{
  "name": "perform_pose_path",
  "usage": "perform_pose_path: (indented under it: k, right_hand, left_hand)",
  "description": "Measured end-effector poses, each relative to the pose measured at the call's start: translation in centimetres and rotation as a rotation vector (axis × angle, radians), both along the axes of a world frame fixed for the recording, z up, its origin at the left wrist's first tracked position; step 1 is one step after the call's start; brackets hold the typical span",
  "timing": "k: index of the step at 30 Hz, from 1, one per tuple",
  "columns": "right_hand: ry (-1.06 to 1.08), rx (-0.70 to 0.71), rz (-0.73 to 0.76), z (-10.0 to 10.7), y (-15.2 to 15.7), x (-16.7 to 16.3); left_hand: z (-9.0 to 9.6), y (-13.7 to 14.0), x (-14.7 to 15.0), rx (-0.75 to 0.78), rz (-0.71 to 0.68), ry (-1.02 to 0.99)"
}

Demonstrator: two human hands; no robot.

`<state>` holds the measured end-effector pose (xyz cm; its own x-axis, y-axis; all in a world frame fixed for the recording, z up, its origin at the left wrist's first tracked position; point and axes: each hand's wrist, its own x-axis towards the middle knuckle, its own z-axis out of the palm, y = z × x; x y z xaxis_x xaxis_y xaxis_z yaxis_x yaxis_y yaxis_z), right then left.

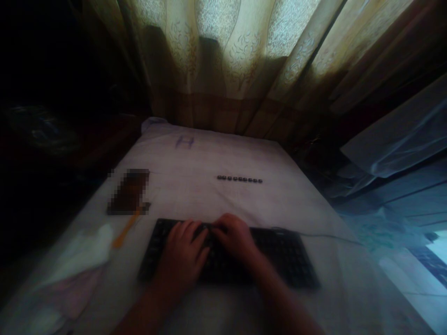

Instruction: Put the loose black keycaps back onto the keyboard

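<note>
A black keyboard [279, 251] lies on the cloth-covered table in front of me. My left hand [185, 251] rests over its left part, fingers stretched out and slightly spread on the keys. Beside it, my right hand [235, 235] is closed, with thumb and forefinger drawn together at the keyboard's top edge, close to the left forefinger. Whatever sits between those fingertips is too small and dark to make out. Beyond the keyboard, several small black pieces that look like keycaps [240, 178] are lined up in a row.
To the left lie a tool with an orange handle [126, 228], a blurred-out dark rectangular object [129, 191] and a crumpled white and pink cloth [80, 260]. The keyboard's cable [331, 237] runs off rightward. Curtains [240, 70] hang behind the table [195, 163].
</note>
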<state>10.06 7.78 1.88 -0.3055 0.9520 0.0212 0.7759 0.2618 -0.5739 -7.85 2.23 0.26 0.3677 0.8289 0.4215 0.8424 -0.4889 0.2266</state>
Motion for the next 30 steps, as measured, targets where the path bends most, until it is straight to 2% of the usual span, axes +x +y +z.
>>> perform_pose_path:
  k: [8,14,20,24,30]
  right_hand:
    - [-0.034,-0.068,0.017,1.0,0.4,-0.2]
    - [0.038,-0.077,0.068,0.7,0.7,0.5]
    - [0.132,-0.172,-0.053,0.5,1.6,0.4]
    - [0.123,-0.232,-0.040,0.3,2.2,0.3]
    - [0.080,-0.218,-0.035,0.2,2.4,0.3]
  left_hand:
    - [-0.1,0.1,0.1,0.002,0.011,0.055]
    - [-0.1,0.1,0.2,-0.029,0.024,0.070]
    - [-0.1,0.1,0.2,-0.031,0.021,0.098]
    - [0.0,0.1,0.2,-0.045,0.024,0.106]
    - [0.0,0.1,0.3,-0.028,0.020,0.094]
